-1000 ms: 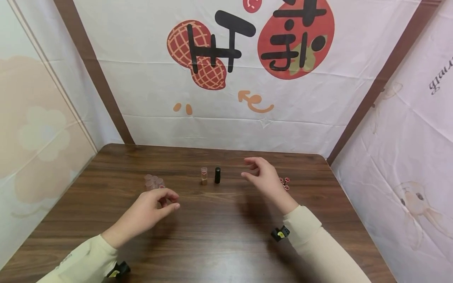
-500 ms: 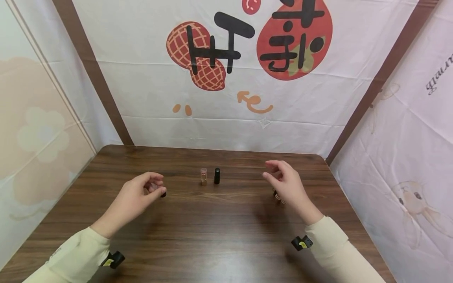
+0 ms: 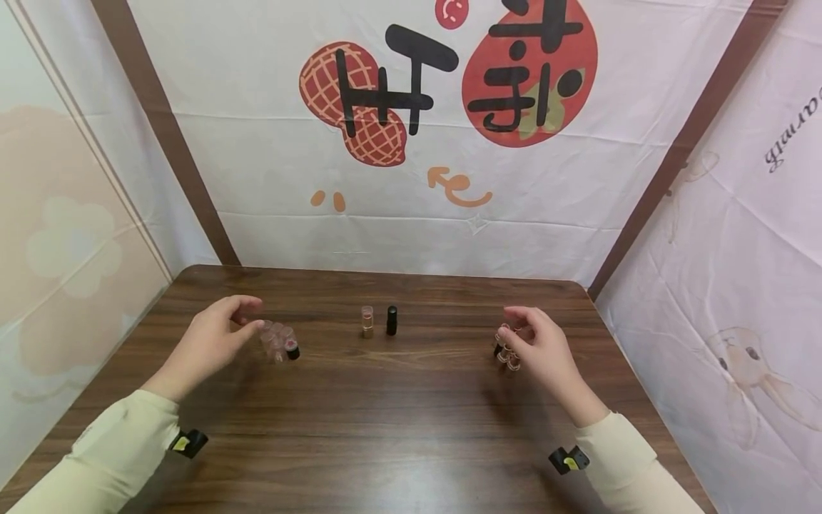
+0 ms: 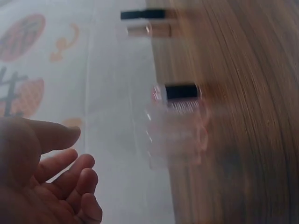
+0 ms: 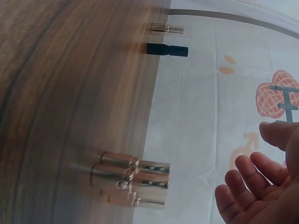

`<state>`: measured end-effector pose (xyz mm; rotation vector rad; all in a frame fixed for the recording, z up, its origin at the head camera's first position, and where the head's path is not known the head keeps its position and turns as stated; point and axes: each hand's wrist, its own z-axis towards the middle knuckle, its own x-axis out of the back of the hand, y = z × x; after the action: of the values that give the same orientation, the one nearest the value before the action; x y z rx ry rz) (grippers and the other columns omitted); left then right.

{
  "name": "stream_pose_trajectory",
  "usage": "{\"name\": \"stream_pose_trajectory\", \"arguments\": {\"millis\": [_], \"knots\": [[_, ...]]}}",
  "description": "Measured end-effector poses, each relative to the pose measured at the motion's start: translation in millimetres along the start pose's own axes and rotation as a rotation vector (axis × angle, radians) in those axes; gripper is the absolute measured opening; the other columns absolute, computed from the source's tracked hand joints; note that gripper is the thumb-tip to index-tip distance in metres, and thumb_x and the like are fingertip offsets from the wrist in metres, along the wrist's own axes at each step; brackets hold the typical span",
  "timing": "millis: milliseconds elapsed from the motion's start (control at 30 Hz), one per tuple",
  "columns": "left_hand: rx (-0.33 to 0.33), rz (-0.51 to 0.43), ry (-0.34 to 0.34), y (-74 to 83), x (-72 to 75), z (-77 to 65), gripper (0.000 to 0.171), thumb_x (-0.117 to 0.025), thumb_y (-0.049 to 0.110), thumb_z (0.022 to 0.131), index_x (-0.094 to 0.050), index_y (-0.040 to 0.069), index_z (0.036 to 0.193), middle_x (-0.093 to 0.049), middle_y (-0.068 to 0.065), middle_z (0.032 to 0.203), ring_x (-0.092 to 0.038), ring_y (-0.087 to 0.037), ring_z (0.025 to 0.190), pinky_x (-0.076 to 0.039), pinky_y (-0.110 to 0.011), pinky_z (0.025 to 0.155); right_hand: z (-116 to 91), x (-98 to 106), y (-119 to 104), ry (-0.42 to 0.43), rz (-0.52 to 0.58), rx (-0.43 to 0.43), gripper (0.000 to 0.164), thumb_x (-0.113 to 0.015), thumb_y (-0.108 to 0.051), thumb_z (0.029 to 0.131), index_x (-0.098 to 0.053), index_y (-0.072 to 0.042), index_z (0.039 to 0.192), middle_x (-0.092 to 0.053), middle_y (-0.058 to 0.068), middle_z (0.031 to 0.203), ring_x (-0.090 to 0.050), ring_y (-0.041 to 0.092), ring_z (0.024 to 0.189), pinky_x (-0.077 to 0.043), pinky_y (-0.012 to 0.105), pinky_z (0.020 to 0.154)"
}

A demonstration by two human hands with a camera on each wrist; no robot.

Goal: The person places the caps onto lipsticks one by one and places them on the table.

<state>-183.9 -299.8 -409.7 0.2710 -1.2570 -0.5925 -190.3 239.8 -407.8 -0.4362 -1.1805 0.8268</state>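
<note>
Just inward of the left hand's fingers (image 3: pixel 259 305) stood a tight cluster of small, clear, cylindrical tubes (image 3: pixel 275 341), with a short tube with a black base and a pinkish top (image 3: pixel 292 353) at its edge. The left hand (image 3: pixel 208 343) had just drawn outward, uncovering them; its fingers were loosely bent, the thumb apart, pinching nothing. The right hand (image 3: pixel 546 353) had also shifted outward, its fingers relaxed and spread from the thumb, with nothing between them. Below its thumb tip stood a bunch of shiny gold cylindrical tubes (image 5: pixel 152 181), apart from the fingers in the right wrist view. Well inward of both sets of fingertips, a gold tube with a clear cap (image 3: pixel 367 323) and a slim black tube (image 3: pixel 392 321) stood upright, side by side, unmoved on the dark wood-grain table (image 3: pixel 398 414). This suggested that both groups were out of the hands' grasp, each with a hand beside it.
</note>
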Motion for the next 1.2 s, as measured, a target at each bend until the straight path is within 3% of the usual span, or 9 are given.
{"name": "stream_pose_trajectory", "arguments": {"millis": [133,267,367,567,667,867,1200], "knots": [[0.026,0.001,-0.042,-16.8,0.2,5.5,0.044,-0.068,0.018,0.100,-0.056,0.000,0.138,-0.062,-0.024,0.131,-0.065,-0.041,0.105,-0.050,-0.060,0.084,-5,1,6,0.005,0.002,-0.022,0.037,-0.076,-0.026,0.095,-0.068,-0.010,0.127,-0.068,0.012,0.119,-0.066,0.026,0.104,-0.057,0.040,0.085],[0.035,0.005,-0.083,-28.2,-2.2,10.6,0.049,-0.067,0.013,0.099,-0.052,-0.003,0.143,-0.056,-0.029,0.139,-0.056,-0.048,0.118,-0.041,-0.067,0.097,-9,3,11,0.012,-0.016,-0.048,0.040,-0.079,-0.029,0.093,-0.068,-0.012,0.127,-0.069,0.008,0.117,-0.067,0.022,0.100,-0.056,0.029,0.081],[0.036,0.003,-0.130,-34.6,-5.1,14.9,0.053,-0.068,0.012,0.099,-0.049,-0.005,0.145,-0.055,-0.032,0.139,-0.054,-0.052,0.120,-0.040,-0.069,0.098,-13,5,14,0.011,-0.028,-0.064,0.044,-0.080,-0.032,0.091,-0.067,-0.012,0.128,-0.069,0.007,0.117,-0.067,0.019,0.093,-0.056,0.026,0.079],[0.049,-0.033,-0.244,-48.3,-13.4,20.8,0.051,-0.070,0.015,0.098,-0.052,-0.002,0.143,-0.061,-0.031,0.131,-0.062,-0.049,0.114,-0.051,-0.059,0.087,-19,7,22,0.007,-0.040,-0.056,0.046,-0.080,-0.036,0.091,-0.068,-0.010,0.127,-0.070,0.011,0.120,-0.068,0.017,0.091,-0.056,0.026,0.077],[0.037,-0.065,-0.276,-55.7,-19.4,22.6,0.047,-0.069,0.014,0.098,-0.054,-0.001,0.141,-0.064,-0.026,0.131,-0.063,-0.047,0.116,-0.052,-0.056,0.089,-21,9,26,0.012,-0.043,-0.070,0.048,-0.082,-0.037,0.089,-0.068,-0.010,0.126,-0.070,0.011,0.118,-0.067,0.017,0.091,-0.055,0.024,0.076],[0.010,-0.109,-0.289,-66.6,-28.4,25.5,0.044,-0.071,0.010,0.096,-0.057,-0.001,0.136,-0.066,-0.023,0.127,-0.062,-0.044,0.117,-0.048,-0.059,0.095,-26,10,37,0.009,-0.066,-0.116,0.055,-0.085,-0.038,0.085,-0.068,-0.007,0.127,-0.070,0.010,0.116,-0.067,0.020,0.092,-0.055,0.028,0.078],[0.021,-0.104,-0.282,-78.3,-39.8,31.8,0.036,-0.075,0.010,0.093,-0.061,0.000,0.124,-0.066,-0.019,0.119,-0.061,-0.039,0.114,-0.047,-0.058,0.097,-35,1,47,0.006,-0.096,-0.191,0.055,-0.089,-0.036,0.081,-0.069,-0.006,0.123,-0.072,0.011,0.117,-0.067,0.027,0.101,-0.055,0.040,0.084]]}}
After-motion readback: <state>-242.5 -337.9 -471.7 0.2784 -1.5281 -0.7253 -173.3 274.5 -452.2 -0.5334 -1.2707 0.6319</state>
